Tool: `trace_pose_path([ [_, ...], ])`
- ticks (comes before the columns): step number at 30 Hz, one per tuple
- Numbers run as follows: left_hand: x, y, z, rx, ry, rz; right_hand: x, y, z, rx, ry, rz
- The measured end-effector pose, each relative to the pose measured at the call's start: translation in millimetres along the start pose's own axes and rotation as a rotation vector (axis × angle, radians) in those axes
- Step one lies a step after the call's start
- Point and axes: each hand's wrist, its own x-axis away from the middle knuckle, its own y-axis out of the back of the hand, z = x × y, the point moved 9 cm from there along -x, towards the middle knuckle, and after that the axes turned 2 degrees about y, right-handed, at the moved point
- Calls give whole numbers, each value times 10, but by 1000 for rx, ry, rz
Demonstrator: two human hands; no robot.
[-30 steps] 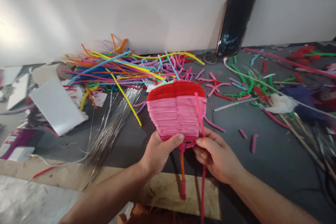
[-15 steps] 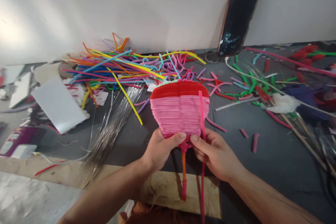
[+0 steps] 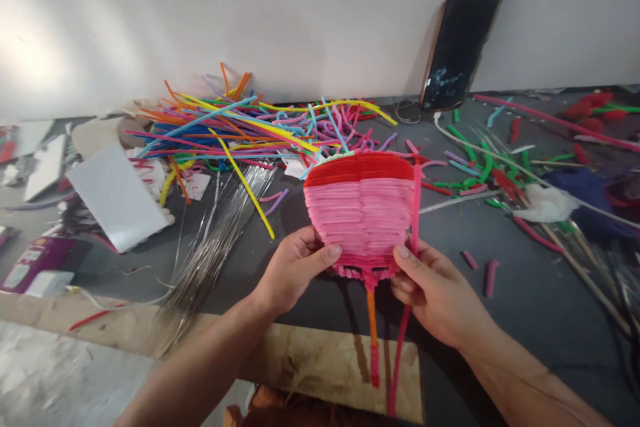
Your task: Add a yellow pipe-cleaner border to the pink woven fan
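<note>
Pink panel held above the counter's near edge

The panel's orange stalk hangs nearest, over a tan sheet. Above it, the left hand's grip is closed on the panel's lower left, thumb on the front. The right hand's grip pinches the lower right together with a pink strip, which runs up beside the panel and trails below. Farther left lie wires, then heaped stems by the back edge. A phone leans against the wall.
</note>
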Motion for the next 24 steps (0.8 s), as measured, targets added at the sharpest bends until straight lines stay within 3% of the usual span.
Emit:
trace_pose_path([
  [11,-4,37,-38,64,-29,-38,-35,-45,-37,-9,6,63],
  [16,-10,23,-59,8,-16,25,-48,-38,-51,15,-30,94],
  [24,10,-8,-41,16,-11,43,-21,-30,0,-9,-18,12],
])
